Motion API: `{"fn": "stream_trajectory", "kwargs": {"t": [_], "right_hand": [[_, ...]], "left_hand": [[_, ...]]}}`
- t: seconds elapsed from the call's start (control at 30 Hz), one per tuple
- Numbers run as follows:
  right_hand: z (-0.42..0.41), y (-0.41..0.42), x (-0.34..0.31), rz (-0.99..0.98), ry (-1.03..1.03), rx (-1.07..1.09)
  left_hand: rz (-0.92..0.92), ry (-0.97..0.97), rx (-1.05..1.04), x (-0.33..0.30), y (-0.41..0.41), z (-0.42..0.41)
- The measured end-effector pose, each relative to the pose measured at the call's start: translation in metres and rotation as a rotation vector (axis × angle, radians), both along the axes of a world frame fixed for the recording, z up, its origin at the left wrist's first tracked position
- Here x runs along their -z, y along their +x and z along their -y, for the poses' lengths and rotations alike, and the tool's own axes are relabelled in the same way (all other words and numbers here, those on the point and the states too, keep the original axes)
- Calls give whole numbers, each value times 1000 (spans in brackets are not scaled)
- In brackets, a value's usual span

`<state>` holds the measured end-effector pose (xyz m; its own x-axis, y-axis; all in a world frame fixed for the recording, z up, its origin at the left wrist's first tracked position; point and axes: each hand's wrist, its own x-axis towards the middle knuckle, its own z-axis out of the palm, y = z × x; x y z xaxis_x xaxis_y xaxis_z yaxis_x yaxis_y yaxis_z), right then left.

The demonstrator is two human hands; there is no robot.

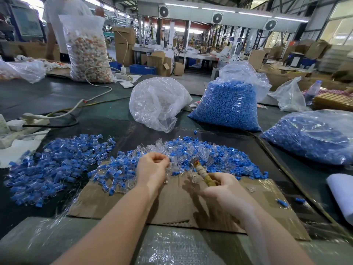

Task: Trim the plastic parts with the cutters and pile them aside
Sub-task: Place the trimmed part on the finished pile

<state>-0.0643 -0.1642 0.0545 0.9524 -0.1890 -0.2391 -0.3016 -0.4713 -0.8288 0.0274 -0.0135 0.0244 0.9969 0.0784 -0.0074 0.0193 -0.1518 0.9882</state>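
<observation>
A heap of blue and clear plastic parts (210,155) lies across the far side of a cardboard sheet (172,203). My left hand (152,169) sits at the heap's near edge with its fingers curled; what they pinch is hidden, though clear parts show beside them. My right hand (223,188) grips the tape-wrapped handles of the cutters (200,171), whose tip points up and left toward the heap. A second, wider pile of blue and clear parts (57,165) spreads over the table to the left.
Two bags of blue parts (227,109) (313,138) and a clear bag (158,104) stand behind the heap. A power strip and cables (36,117) lie at left. A tall bag (87,48) and a person stand far left. White foam (342,194) lies at right.
</observation>
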Motion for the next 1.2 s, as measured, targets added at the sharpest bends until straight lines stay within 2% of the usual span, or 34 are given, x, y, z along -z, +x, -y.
{"fn": "stream_trajectory", "kwargs": {"t": [0.1,0.2,0.4,0.5,0.6,0.7,0.77,0.83,0.93,1.03,1.2], "right_hand": [[7,5,13,24,-259,39],[10,6,24,33,-601,65],[12,5,39,-4,-824,64],[14,5,42,-5,-879,57],[17,6,45,-16,-898,48],[24,9,50,3,-843,82],[35,13,54,87,-827,147],[50,18,56,165,-846,211],[68,23,56,163,-897,263],[77,25,57,159,-996,223],[83,24,54,196,-1038,181]], "left_hand": [[178,367,-132,1,10,-22],[313,621,-202,8,21,-43],[308,825,-132,28,30,-57],[417,821,-111,27,23,-44],[504,708,21,24,10,-23],[509,647,173,28,-2,1],[520,637,241,32,-8,14],[524,648,293,36,-14,24],[542,688,373,42,-18,33],[540,707,404,48,-20,33],[543,672,382,52,-18,31]]}}
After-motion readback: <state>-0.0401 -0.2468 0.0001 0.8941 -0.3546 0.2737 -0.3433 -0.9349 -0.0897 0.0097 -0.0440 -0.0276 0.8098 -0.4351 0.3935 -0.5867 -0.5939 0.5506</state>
